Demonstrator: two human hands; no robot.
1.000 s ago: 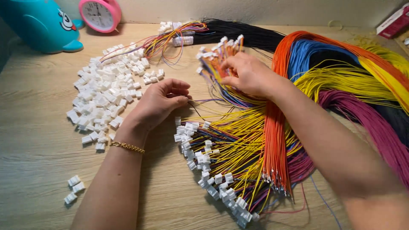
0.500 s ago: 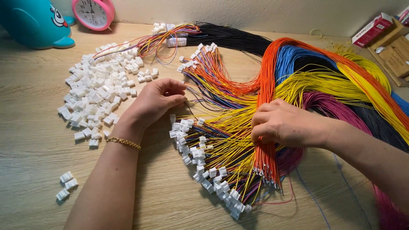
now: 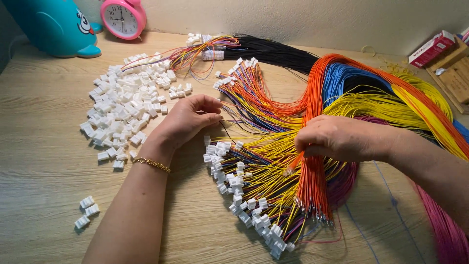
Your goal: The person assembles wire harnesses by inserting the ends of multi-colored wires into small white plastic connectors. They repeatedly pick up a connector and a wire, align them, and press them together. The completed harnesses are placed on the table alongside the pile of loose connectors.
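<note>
The right hand has come down from the far connectors and now pinches the orange wires. The left hand, fingers curled, pinches a thin dark wire beside the white connector pile, as before.

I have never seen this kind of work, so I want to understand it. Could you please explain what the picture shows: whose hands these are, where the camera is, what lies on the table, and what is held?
There is no machine here. One camera, worn on the person's head, looks down at that person's two bare hands over a wooden table.

The left hand, with a gold bracelet on the wrist, rests near a pile of small white connectors. Its fingers are pinched together on something too small to tell.

The right hand is closed on a bundle of orange wires. Around it lie yellow wires, blue wires, black wires and pink wires. Some wires already end in white connectors.

At the back stand a pink clock and a blue toy.
</note>
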